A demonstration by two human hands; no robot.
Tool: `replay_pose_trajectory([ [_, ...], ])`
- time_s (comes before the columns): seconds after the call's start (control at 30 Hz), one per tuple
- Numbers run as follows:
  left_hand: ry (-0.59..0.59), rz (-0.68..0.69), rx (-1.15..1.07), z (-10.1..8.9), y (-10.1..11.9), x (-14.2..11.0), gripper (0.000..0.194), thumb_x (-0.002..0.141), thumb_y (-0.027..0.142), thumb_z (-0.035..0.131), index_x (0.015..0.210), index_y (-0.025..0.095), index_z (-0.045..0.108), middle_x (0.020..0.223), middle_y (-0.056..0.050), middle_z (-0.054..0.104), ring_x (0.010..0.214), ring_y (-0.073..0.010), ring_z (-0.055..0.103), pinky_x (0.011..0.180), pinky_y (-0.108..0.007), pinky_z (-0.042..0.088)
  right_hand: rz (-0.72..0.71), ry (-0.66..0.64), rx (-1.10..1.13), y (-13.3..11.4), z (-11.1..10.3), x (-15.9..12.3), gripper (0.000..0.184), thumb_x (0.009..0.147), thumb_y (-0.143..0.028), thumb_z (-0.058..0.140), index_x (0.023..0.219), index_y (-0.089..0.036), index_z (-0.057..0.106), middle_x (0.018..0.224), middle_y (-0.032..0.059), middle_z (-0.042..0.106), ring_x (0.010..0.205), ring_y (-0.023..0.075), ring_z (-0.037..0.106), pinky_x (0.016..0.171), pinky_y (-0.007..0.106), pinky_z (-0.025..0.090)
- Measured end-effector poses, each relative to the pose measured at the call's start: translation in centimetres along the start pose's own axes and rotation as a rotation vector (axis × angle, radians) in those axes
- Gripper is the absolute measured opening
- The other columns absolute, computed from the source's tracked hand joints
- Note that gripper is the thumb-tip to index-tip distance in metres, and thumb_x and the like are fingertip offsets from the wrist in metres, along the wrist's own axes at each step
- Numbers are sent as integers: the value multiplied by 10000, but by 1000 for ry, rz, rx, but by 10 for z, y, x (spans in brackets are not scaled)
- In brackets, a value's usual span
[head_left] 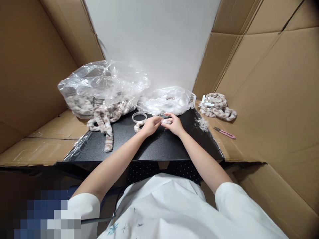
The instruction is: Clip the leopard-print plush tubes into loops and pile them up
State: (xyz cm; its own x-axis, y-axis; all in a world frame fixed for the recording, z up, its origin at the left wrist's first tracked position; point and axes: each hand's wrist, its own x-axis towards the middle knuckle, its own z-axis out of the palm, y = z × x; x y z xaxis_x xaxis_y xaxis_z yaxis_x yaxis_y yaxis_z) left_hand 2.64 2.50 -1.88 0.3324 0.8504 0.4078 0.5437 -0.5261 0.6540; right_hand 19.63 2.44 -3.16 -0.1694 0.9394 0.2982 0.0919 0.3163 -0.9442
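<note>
Both hands meet over the middle of the black table, holding a fluffy spotted fabric strip (138, 126) in brown and white. My left hand (152, 125) is closed around the strip, and the strip's loose end curls out to its left. My right hand (174, 124) pinches a pale end of it, thumb and fingers bent. The exact grip is partly hidden by the fingers. Just beyond my left hand lies a roll of clear tape (139, 117). Farther left, a similar fluffy strip (108, 141) hangs out of a pile onto the table.
A large clear plastic bag (104, 78) of fluffy strips stands at the back left, with a smaller plastic bag (165, 101) beside it. On the right are bundled strips with white tags (216, 104), pink thread snips (225, 133) and fluff scraps (203, 124). Cardboard walls (279, 83) enclose the black table (164, 151).
</note>
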Motion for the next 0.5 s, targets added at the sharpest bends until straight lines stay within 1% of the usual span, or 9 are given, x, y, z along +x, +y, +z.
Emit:
replay_pose_trajectory([
  [0.03, 12, 11, 18, 0, 0, 0, 225, 826, 226, 528, 960, 153, 694, 930, -73, 726, 857, -201, 649, 818, -292, 479, 23, -11, 25, 1, 0, 1, 580, 587, -288, 766, 1128, -200, 576, 706, -19, 701, 523, 128, 611, 524, 257, 525],
  [0.1, 55, 13, 73, 0, -1, 1, 211, 824, 239, 532, 900, 156, 710, 925, -83, 736, 860, -213, 654, 823, -298, 484, 64, -10, 21, 2, 0, 3, 569, 589, -310, 769, 1113, -198, 580, 690, -23, 697, 537, 131, 619, 551, 264, 526],
  [0.17, 93, 9, 110, 1, 0, 1, 209, 823, 244, 537, 877, 158, 720, 905, -87, 741, 846, -219, 659, 823, -301, 486, 69, 46, -51, 2, -2, 5, 515, 586, -329, 781, 1050, -185, 611, 701, -7, 701, 597, 145, 641, 626, 290, 539],
  [0.23, 117, -2, 114, 1, 1, 1, 205, 822, 242, 546, 868, 155, 726, 891, -91, 742, 835, -223, 663, 822, -302, 487, 36, 131, -110, 1, -5, 7, 454, 571, -331, 797, 969, -175, 645, 760, 23, 716, 693, 165, 664, 725, 318, 544],
  [0.3, 133, -18, 106, 1, 3, 1, 204, 824, 245, 553, 863, 151, 730, 879, -94, 742, 825, -229, 665, 820, -310, 487, 7, 163, -97, 1, -8, 8, 401, 552, -317, 808, 900, -174, 669, 818, 42, 725, 759, 179, 672, 776, 329, 542],
  [0.33, 137, -25, 100, 1, 4, 0, 205, 825, 249, 556, 864, 149, 732, 876, -95, 742, 822, -232, 666, 819, -315, 487, 6, 155, -69, 2, -8, 9, 374, 549, -313, 808, 871, -175, 677, 810, 40, 722, 756, 182, 672, 766, 328, 546],
  [0.4, 135, -38, 84, 1, 5, -1, 208, 827, 267, 564, 868, 150, 731, 876, -93, 745, 822, -235, 666, 813, -323, 488, 26, 134, -14, 4, -8, 10, 330, 541, -319, 810, 814, -176, 691, 723, 23, 701, 685, 181, 658, 698, 326, 553],
  [0.5, 137, -47, 30, 2, 4, -2, 222, 829, 301, 577, 910, 155, 724, 905, -88, 748, 857, -236, 671, 816, -322, 488, 99, 127, 80, 6, -5, 11, 325, 507, -330, 832, 760, -170, 704, 615, 1, 662, 599, 172, 637, 633, 327, 556],
])
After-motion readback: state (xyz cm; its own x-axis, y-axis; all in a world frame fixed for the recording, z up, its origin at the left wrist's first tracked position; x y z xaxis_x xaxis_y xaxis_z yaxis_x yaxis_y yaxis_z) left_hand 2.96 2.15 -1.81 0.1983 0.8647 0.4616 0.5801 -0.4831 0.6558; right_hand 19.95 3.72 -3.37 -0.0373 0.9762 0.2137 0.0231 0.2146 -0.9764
